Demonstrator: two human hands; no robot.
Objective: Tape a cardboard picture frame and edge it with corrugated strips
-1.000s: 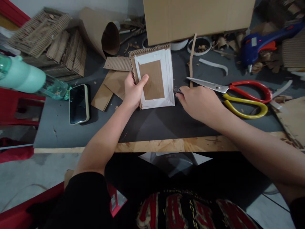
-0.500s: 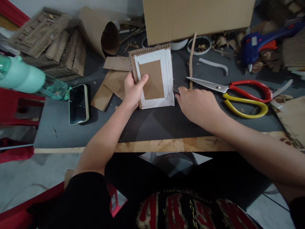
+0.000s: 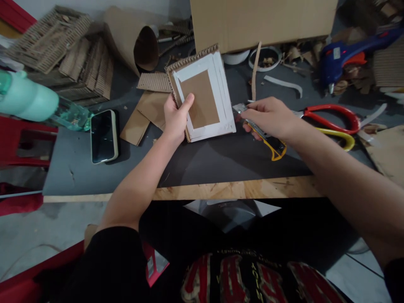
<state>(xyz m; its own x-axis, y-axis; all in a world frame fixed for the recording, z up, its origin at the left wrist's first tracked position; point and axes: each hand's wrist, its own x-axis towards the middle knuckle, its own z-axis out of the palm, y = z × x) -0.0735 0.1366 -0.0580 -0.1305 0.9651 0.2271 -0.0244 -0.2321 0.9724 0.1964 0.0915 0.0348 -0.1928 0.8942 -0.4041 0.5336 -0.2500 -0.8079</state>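
Observation:
A cardboard panel (image 3: 205, 99) with white strips framing a brown centre is tilted up above the dark tabletop. My left hand (image 3: 176, 115) grips its left side, thumb on the front face. Just right of the panel, my right hand (image 3: 268, 118) holds a yellow and grey utility knife (image 3: 274, 147), its front end pointing toward the panel's right edge without clear contact. Part of the knife is hidden by my fingers. Behind that hand lie scissors (image 3: 334, 115) with one red and one yellow handle, their blades mostly covered.
A phone (image 3: 103, 136) and a green bottle (image 3: 34, 97) are at the left. Stacked corrugated pieces (image 3: 85, 69) stand behind them. A large cardboard sheet (image 3: 261, 25), a tape roll (image 3: 273, 59) and a blue glue gun (image 3: 339, 59) are at the back and right.
The panel has tilted counterclockwise in my left hand. My right hand has lifted and shifted slightly away from its edge, turning so that the knife's yellow body now shows.

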